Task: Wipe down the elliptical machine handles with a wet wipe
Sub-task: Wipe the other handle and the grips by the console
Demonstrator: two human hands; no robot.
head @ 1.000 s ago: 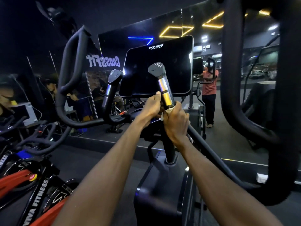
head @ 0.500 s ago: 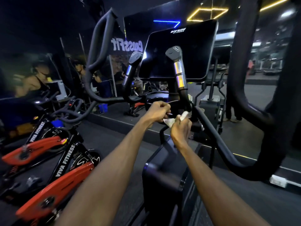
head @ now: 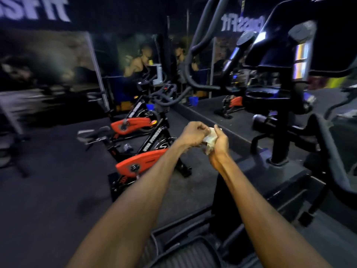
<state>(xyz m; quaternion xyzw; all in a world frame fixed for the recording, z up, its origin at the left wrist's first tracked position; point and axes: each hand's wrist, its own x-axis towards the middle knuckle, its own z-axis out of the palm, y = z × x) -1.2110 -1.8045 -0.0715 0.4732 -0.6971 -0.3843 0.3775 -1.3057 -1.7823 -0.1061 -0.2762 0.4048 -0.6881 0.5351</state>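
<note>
A crumpled white wet wipe point(head: 210, 139) sits between both hands at the centre of the view. My left hand point(head: 194, 135) pinches its upper left edge, and my right hand point(head: 219, 146) grips its lower part. Both hands hang in the air, clear of the elliptical. The elliptical's short handles with metal sensor bands stand at upper right: the right one point(head: 301, 53) and the left one point(head: 238, 51). A long curved black moving handle point(head: 195, 60) rises behind them, and another point(head: 332, 151) arcs past on the right. The black console point(head: 328, 35) is blurred.
Two red and black spin bikes point(head: 139, 165) stand on the dark floor to the left. A mirror wall point(head: 222, 78) behind shows people and gym gear. The elliptical's pedal point(head: 193, 254) and base column point(head: 280, 147) lie below and to the right.
Both hands have come off the right handle and drawn back with the wipe. The view has swung left and down, so the elliptical now sits at the right.
</note>
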